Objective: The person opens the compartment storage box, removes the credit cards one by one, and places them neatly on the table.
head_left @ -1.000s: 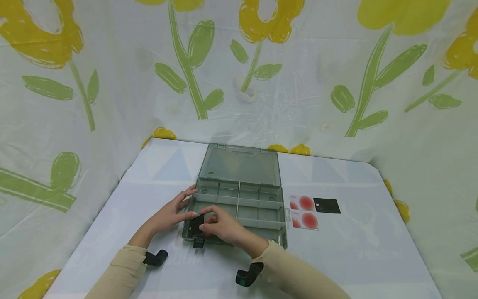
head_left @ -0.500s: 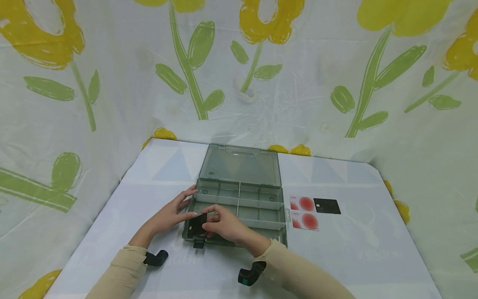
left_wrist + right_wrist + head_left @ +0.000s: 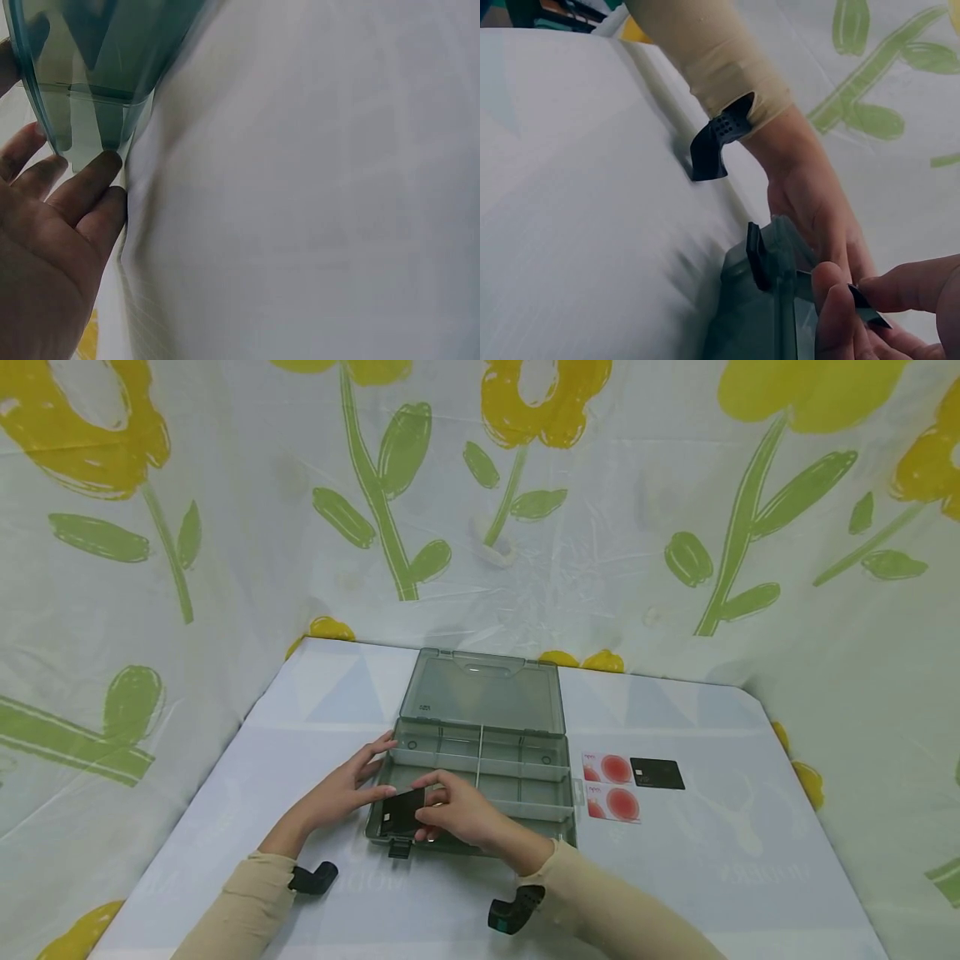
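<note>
A grey see-through compartment box (image 3: 517, 785) stands on the table with its lid (image 3: 483, 693) laid back. My right hand (image 3: 461, 814) pinches a black bank card (image 3: 399, 812) by its right edge, between thumb and fingers. The card, with a small pale chip, slants over the front-left part of the box. In the right wrist view the card (image 3: 867, 309) shows nearly edge-on. My left hand (image 3: 337, 797) rests along the box's left side, its fingers spread and fairly straight against the wall. The left thumb reaches over the rim, its tip beside the card's upper left corner.
Right of the box lie two white cards with red circles, an upper one (image 3: 607, 768) and a lower one (image 3: 613, 802). Another black card (image 3: 657, 773) lies beside the upper one. A dark latch (image 3: 400, 848) sticks out at the box's front. Flower-patterned cloth surrounds the table.
My right hand has shifted slightly to the right with the black bank card, whose face now shows more widely. The left hand and the box have stayed in place.
</note>
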A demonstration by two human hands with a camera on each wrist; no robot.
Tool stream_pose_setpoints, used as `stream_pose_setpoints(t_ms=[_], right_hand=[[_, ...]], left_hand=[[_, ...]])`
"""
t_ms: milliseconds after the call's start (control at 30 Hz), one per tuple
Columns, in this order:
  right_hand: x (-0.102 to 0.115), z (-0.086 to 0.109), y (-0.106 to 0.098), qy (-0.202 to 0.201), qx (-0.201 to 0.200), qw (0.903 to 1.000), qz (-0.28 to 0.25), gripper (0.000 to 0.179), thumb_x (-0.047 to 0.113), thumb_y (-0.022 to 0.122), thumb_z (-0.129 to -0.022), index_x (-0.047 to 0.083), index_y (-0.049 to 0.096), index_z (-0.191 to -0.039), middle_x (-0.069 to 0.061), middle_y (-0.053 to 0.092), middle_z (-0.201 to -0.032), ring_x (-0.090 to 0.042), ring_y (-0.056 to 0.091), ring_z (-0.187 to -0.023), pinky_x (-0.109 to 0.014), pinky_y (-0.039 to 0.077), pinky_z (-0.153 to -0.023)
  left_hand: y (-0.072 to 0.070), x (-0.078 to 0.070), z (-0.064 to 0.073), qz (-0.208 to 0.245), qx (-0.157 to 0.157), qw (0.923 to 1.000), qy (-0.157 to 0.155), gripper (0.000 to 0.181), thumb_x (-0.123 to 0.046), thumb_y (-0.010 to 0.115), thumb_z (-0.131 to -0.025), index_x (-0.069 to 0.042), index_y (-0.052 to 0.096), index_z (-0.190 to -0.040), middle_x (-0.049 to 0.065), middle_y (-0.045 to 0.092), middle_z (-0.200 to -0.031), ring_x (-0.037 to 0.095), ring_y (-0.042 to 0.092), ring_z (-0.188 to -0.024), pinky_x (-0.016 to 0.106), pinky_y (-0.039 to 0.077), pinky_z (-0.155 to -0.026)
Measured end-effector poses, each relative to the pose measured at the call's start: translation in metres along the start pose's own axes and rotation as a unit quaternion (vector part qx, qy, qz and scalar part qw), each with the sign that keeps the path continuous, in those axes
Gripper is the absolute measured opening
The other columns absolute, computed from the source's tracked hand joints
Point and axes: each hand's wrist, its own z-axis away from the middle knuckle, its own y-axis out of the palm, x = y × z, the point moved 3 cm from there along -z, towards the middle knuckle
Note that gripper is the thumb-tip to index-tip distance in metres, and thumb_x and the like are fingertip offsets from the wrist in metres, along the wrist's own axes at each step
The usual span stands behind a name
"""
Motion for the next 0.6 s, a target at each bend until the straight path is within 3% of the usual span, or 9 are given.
stream_pose_setpoints(t_ms=[267, 600], right_hand=[[-0.001, 0.008, -0.01, -0.005, -0.006, 0.9999, 0.012, 0.041, 0.001, 0.064, -0.098, -0.001, 0.052, -0.136, -0.016, 0.068, -0.1, -0.023, 0.072, -0.073, -0.047, 0.062, -0.074], [-0.004, 0.015, -0.021, -0.011, -0.018, 0.9996, 0.018, 0.042, 0.0, 0.064, -0.097, -0.001, 0.053, -0.137, -0.014, 0.068, -0.101, -0.022, 0.073, -0.073, -0.036, 0.063, -0.068]], left_hand=[[0.0, 0.0, 0.001, 0.007, 0.004, 0.9999, 0.005, 0.076, -0.027, 0.072, -0.097, -0.017, 0.031, -0.159, 0.007, 0.011, -0.171, 0.053, 0.03, -0.144, 0.067, 0.032, -0.112], [0.0, 0.0, 0.0, 0.006, 0.001, 0.9999, 0.01, 0.076, -0.026, 0.072, -0.097, -0.015, 0.031, -0.159, 0.008, 0.011, -0.171, 0.053, 0.03, -0.144, 0.067, 0.032, -0.113]])
